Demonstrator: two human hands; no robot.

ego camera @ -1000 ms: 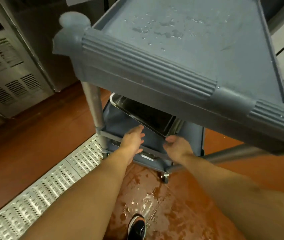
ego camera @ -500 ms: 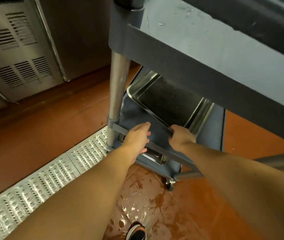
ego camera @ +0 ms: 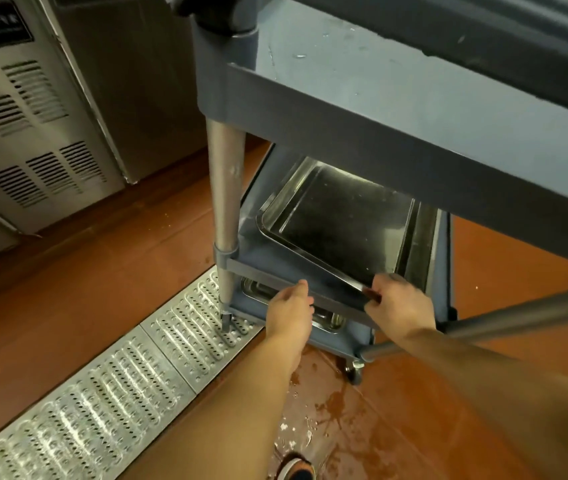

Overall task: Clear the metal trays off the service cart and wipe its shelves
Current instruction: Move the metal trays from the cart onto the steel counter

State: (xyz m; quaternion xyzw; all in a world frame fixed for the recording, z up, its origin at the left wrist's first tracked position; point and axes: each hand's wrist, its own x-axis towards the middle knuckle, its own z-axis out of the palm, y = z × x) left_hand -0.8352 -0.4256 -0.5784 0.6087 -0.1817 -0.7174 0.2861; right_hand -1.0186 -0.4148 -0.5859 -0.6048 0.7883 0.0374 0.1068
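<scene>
A grey service cart (ego camera: pixel 379 98) stands in front of me with several shelves. On a lower shelf (ego camera: pixel 261 271) lies a shallow metal tray (ego camera: pixel 338 230), with the rim of another tray (ego camera: pixel 417 244) showing under its right side. My right hand (ego camera: pixel 400 303) is closed on the top tray's near right corner. My left hand (ego camera: pixel 289 306) is at the shelf's front rim, left of that corner, fingers apart and holding nothing. One more metal tray (ego camera: pixel 327 320) shows on the bottom shelf, mostly hidden by my hands.
The shelf above is wet. A cart post (ego camera: pixel 225 188) stands left of my hands and another leg (ego camera: pixel 518 317) crosses on the right. A perforated metal drain grate (ego camera: pixel 102 393) runs along the red floor, a stainless appliance (ego camera: pixel 33 116) stands at left, and puddles (ego camera: pixel 338 410) lie under the cart.
My view has dropped from above the top shelf to below it. Both hands stayed at the lower shelf's front; my right hand has closed on the tray's corner.
</scene>
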